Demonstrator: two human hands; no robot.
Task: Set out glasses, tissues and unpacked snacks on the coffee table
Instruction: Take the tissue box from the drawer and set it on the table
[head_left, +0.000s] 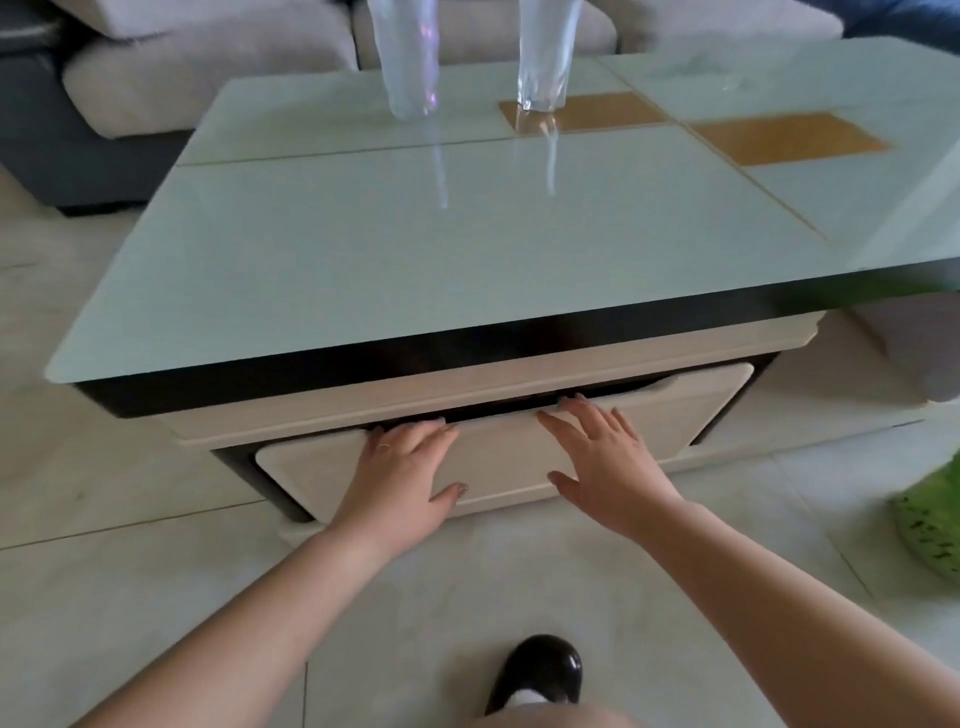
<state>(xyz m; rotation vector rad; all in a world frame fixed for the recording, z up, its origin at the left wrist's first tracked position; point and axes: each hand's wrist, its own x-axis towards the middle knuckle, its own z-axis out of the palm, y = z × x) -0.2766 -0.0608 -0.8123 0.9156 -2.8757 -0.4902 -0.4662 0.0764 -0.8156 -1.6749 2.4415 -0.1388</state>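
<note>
Two tall clear glasses stand on the far part of the pale glass-topped coffee table (415, 249): one glass (408, 57) to the left, the other glass (545, 52) to its right on a tan inlay. Below the tabletop is a beige drawer front (509, 457), slightly out, with a dark gap along its top. My left hand (400, 478) lies flat on the drawer front with its fingertips at the top edge. My right hand (602, 457) is spread flat beside it, fingers reaching the gap. Neither hand holds anything. No tissues or snacks are in sight.
A beige sofa (218, 78) runs behind the table, with a dark cushion at far left. A green patterned object (935, 525) sits on the tiled floor at right. My black shoe (540, 670) is on the floor below my arms.
</note>
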